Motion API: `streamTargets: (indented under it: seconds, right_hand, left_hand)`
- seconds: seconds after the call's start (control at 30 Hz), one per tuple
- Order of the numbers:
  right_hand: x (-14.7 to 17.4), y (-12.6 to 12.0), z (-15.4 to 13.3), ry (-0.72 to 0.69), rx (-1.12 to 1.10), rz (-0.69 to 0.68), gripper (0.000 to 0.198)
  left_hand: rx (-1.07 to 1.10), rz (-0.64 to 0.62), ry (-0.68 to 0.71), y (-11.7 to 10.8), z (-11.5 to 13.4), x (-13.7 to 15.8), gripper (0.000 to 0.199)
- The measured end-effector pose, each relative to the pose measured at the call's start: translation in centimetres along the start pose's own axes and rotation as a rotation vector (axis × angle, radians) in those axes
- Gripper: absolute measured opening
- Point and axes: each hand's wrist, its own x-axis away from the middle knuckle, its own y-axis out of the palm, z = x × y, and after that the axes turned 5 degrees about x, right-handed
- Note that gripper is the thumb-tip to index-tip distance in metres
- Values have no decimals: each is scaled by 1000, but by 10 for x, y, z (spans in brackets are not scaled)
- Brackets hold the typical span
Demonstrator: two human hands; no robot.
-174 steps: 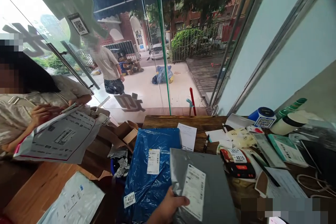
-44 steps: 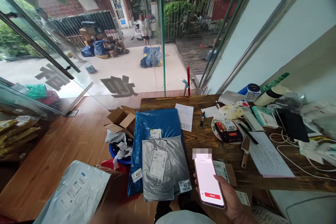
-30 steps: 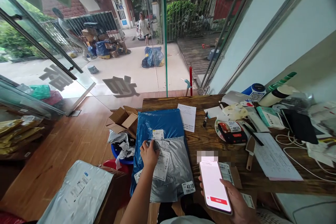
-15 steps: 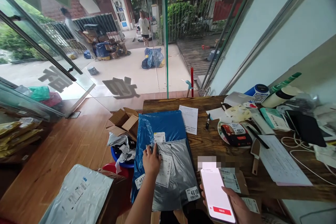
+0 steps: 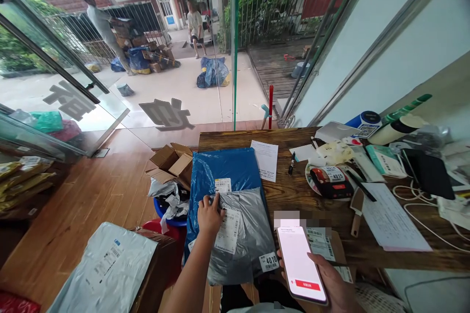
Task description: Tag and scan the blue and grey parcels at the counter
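Pressing flat on the upper left corner of the grey parcel (image 5: 238, 234), the left hand (image 5: 209, 215) has its grip released, fingers spread on the film beside the white shipping label (image 5: 227, 231). The right hand (image 5: 330, 286) is clenched around a phone (image 5: 301, 264), screen lit white with a red bar low on it, held past the table's near edge. The grey parcel lies on the blue parcel (image 5: 223, 171), both at the left edge of the wooden table (image 5: 293, 195). Judged from this layout, both parcels already carry number stickers, "4010" (image 5: 269, 261) on the grey one; whether either is logged on the phone cannot be told. Both parcels are soft, wrinkled, glossy plastic mailers, flat and rectangular. The table is dark, rough-grained plank. A red-and-black label printer (image 5: 328, 182) sits right of centre amid papers.
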Motion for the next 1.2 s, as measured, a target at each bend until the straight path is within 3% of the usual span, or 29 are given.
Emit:
streamTargets:
  seconds: [0.23,0.37,0.47,0.67,0.83,1.03,1.2]
  right_hand:
    - [1,3,1,-27,36,-12,51]
    - [3,6,2,-33,48,-7,57]
    - [4,8,2,-28,42,-5,71]
    - [2,9,3,-52,75,-33,92]
    - [-1,10,3,-45,71,-64,85]
    - [-3,12,4,-21,78,-56,49]
    - [0,11,6,-28,82,-71,50]
  left_hand:
    - [70,-8,99,-5,-16,-2,56]
    - [141,9,177,-6,-24,15,33]
    - [160,-3,271,4,-30,37,20]
    - [160,32,290,30,-34,71,31]
    - [154,48,241,29,-28,67,40]
    - [127,63,181,16,-9,30,53]
    - [103,56,202,14,-2,13,58]
